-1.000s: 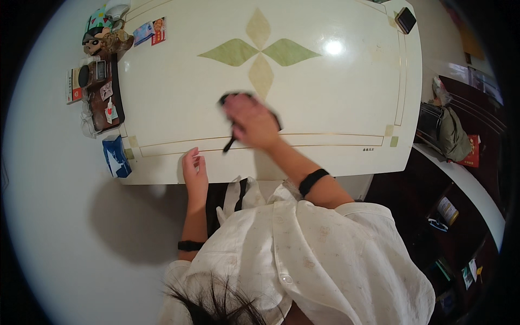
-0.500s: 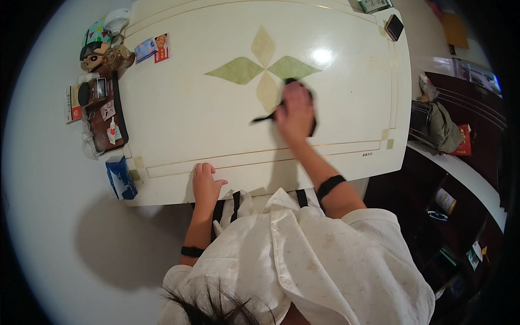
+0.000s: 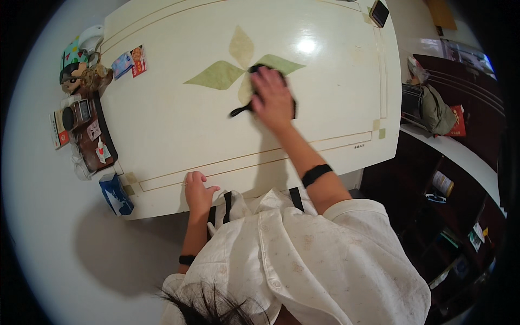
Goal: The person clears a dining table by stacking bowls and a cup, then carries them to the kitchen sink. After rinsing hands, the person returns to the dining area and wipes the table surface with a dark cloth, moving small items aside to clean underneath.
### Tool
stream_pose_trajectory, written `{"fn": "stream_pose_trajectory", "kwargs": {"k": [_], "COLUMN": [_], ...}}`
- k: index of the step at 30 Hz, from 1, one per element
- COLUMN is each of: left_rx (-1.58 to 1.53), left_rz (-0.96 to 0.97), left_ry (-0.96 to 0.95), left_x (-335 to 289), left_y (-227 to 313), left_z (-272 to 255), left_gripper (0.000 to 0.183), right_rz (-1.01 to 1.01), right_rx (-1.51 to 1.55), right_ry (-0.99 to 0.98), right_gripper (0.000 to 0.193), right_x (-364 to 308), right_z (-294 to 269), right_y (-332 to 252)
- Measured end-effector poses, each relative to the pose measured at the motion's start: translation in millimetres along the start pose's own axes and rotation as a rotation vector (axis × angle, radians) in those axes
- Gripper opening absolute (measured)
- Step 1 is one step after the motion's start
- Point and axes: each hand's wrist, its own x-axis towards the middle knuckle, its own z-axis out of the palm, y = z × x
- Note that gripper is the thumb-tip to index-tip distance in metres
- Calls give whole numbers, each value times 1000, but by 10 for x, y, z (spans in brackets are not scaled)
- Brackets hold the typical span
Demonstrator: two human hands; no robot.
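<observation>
My right hand (image 3: 272, 101) lies on a black cloth (image 3: 242, 110), pressing it to the white table (image 3: 179, 124) near the middle. Cloth shows around the fingers and on the right of the palm, and a narrow tail sticks out to the left. Most of it is hidden under the hand. On the near edge of the tabletop rests my left hand (image 3: 199, 192), thumb held apart, with nothing in it. Green and cream leaf shapes (image 3: 216, 75) decorate the tabletop beside the cloth.
Along the left edge stand a brown tray (image 3: 111, 146) of small items, a cartoon-figure head (image 3: 72, 76), a blue box (image 3: 116, 195) and small packets (image 3: 123, 65). A phone (image 3: 378, 13) lies at the far right corner. Dark shelves (image 3: 411, 189) stand on the right.
My right hand and the black cloth have moved left across the tabletop. The whole view has shifted and turned slightly; my left hand stays at the near edge.
</observation>
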Motion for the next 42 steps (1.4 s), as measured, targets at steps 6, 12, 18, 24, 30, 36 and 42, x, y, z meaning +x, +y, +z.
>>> {"fn": "stream_pose_trajectory", "kwargs": {"k": [6,12,18,24,30,36,42], "left_rx": [8,49,176,77,-52,49,176], "left_rz": [35,3,-160,-188,-185,-150,-164], "left_ry": [5,8,21,40,-22,-11,-37], "left_x": [74,110,130,17,-25,-163,-197], "left_y": [-17,-169,-171,234,715,1200,1357], "left_z": [81,39,29,309,817,968,951], "left_gripper": [58,61,56,37,31,42,62], "right_rz": [267,116,-467,-276,-128,-392,-843], "right_rx": [-368,-68,113,91,263,545,318], "right_ry": [158,-194,-556,-262,-207,-695,-635], "right_gripper": [63,71,71,64,61,38,31], "right_x": [-183,-889,-1788,-904,-63,-1509,-1945], "right_z": [-707,-387,-890,-1273,-1671,-1959,-1767], "right_y": [964,-45,127,1559,1986,1556,1776]}}
